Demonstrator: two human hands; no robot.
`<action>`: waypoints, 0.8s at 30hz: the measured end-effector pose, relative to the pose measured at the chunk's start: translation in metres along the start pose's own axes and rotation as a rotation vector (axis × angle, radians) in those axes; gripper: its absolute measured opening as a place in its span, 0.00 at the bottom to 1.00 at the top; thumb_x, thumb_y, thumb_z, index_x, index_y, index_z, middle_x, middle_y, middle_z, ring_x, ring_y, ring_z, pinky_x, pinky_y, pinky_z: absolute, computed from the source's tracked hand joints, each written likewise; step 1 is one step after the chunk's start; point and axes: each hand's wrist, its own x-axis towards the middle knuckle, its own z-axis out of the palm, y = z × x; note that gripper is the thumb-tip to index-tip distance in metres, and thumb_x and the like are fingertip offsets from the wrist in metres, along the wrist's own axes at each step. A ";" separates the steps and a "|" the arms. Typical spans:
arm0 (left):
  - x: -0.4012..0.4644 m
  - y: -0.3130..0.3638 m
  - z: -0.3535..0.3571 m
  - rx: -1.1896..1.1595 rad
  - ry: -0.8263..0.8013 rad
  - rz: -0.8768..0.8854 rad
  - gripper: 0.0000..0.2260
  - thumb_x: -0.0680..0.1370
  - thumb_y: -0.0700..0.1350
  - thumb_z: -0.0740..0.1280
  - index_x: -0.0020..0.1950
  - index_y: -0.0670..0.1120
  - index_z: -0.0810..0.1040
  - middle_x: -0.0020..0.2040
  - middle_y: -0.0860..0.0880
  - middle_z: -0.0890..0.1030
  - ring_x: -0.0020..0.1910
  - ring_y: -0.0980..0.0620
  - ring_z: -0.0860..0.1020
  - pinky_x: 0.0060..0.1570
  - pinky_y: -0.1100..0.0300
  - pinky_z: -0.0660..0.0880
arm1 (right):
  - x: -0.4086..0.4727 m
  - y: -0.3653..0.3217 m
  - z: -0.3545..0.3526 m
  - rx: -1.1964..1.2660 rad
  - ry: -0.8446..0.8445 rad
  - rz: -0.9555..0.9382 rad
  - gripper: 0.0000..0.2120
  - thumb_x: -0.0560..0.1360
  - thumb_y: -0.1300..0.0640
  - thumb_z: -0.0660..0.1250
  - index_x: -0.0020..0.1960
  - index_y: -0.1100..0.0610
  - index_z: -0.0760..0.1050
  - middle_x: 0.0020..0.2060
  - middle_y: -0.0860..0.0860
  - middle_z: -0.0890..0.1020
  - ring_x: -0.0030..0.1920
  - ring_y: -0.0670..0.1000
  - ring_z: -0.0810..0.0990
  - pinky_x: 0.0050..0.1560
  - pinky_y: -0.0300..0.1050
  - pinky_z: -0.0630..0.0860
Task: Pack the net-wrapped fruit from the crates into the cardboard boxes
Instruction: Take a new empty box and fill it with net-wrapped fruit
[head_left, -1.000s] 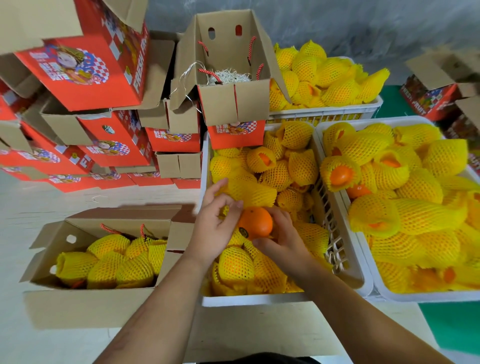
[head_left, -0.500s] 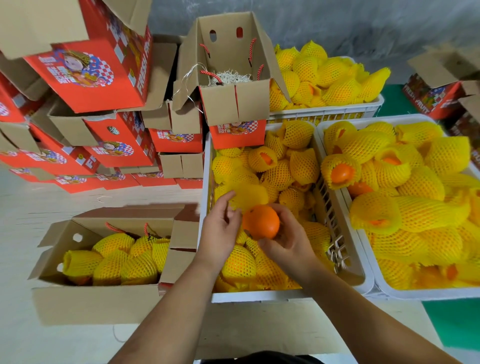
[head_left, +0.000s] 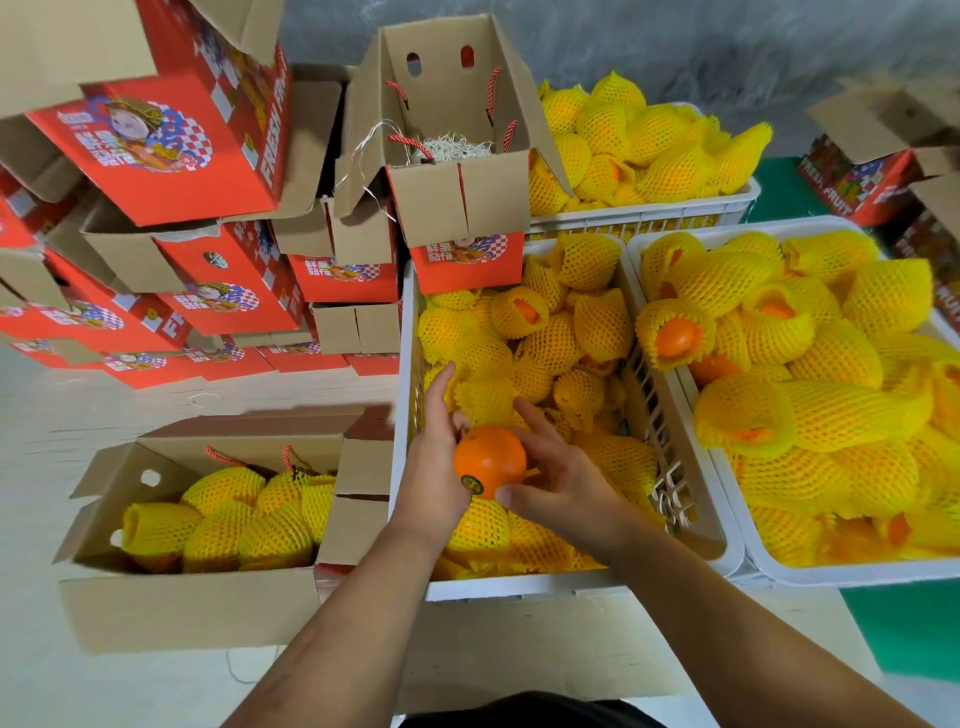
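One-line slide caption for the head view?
Both hands hold a bare orange over the white crate of net-wrapped fruit.

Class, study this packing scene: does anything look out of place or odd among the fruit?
Yes. The orange held between the left hand and right hand over the middle crate is bare, with no yellow net, unlike the wrapped fruit around it. In the right crate, a few nets have slipped, exposing orange skin.

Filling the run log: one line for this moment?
bare round orange | held between left hand, right hand | above white plastic crate | no net wrap
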 end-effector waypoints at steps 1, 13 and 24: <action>0.000 0.000 0.000 -0.002 0.017 0.023 0.50 0.73 0.32 0.76 0.81 0.66 0.51 0.52 0.52 0.78 0.51 0.53 0.80 0.52 0.52 0.80 | 0.000 -0.001 0.000 0.019 -0.005 0.012 0.25 0.66 0.40 0.76 0.62 0.29 0.78 0.81 0.36 0.54 0.61 0.30 0.76 0.58 0.48 0.82; 0.018 -0.002 0.000 -0.390 0.117 -0.056 0.27 0.81 0.32 0.67 0.76 0.54 0.71 0.39 0.58 0.77 0.42 0.59 0.76 0.54 0.64 0.75 | 0.000 -0.003 0.000 0.266 0.088 0.135 0.22 0.72 0.53 0.77 0.66 0.51 0.80 0.57 0.52 0.86 0.61 0.55 0.83 0.65 0.52 0.78; -0.014 0.002 -0.016 0.004 0.202 0.222 0.09 0.82 0.41 0.65 0.58 0.52 0.81 0.48 0.50 0.77 0.48 0.52 0.78 0.47 0.60 0.76 | 0.019 -0.015 0.027 0.253 0.520 0.250 0.28 0.70 0.48 0.80 0.66 0.50 0.74 0.58 0.53 0.82 0.57 0.53 0.82 0.56 0.51 0.81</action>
